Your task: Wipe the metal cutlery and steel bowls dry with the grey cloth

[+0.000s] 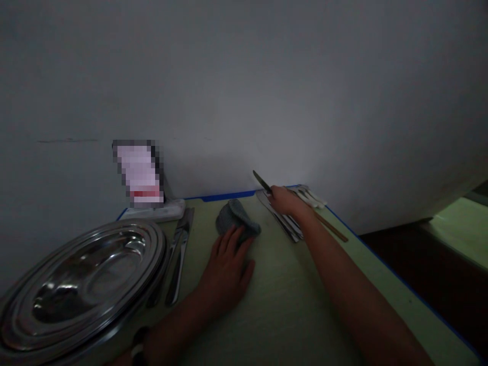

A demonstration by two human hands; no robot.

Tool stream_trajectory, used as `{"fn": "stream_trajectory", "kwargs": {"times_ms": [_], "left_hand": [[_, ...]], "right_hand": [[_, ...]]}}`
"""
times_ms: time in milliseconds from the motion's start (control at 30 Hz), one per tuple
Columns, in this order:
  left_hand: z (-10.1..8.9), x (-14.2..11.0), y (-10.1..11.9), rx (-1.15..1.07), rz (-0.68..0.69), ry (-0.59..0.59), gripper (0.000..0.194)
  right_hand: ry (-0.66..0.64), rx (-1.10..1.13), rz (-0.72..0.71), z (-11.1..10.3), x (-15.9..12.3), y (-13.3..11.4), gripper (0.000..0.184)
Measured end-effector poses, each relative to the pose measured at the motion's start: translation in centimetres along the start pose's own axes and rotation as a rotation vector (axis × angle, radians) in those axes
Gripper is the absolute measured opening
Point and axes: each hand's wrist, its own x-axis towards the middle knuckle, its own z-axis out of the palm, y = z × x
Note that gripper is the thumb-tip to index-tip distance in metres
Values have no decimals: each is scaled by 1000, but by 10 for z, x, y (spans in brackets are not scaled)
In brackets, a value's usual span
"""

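My right hand [285, 200] is closed around a table knife [262, 182], whose blade points up and left toward the wall. Below that hand lies a row of table knives [284, 219] on the table, partly hidden by my wrist. My left hand [229, 269] rests with fingers stretched out, the fingertips touching a crumpled grey cloth [233, 216]. Two more knives [179, 262] lie side by side to the left of it, close to a stack of shiny oval metal plates [99, 279].
Spoons with pale handles [310, 197] and brown chopsticks [331, 226] lie right of my right hand. A blurred-out phone [139, 173] stands on a pale base [171, 209] at the back left. The green table [290, 315] has a blue edge and meets a wall.
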Motion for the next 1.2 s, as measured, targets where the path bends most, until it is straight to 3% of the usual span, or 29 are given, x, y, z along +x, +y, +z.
{"fn": "stream_trajectory", "kwargs": {"times_ms": [367,567,700,800,1100,1200], "left_hand": [[3,1,-3,-20,12,-34,43],[2,1,-3,-26,15,-41,43],[1,1,-2,-42,12,-39,42],[0,2,-2,-47,9,-48,43],[-1,2,-1,-20,11,-75,43],[0,2,-1,-19,14,-71,43]], "right_hand": [[12,-14,3,15,11,15,28],[91,7,2,28,13,14,52],[142,-17,-20,30,8,10,57],[122,-113,-55,30,7,11,51],[-175,-156,-13,19,2,10,19],[-210,-162,-7,17,-2,8,13]]}}
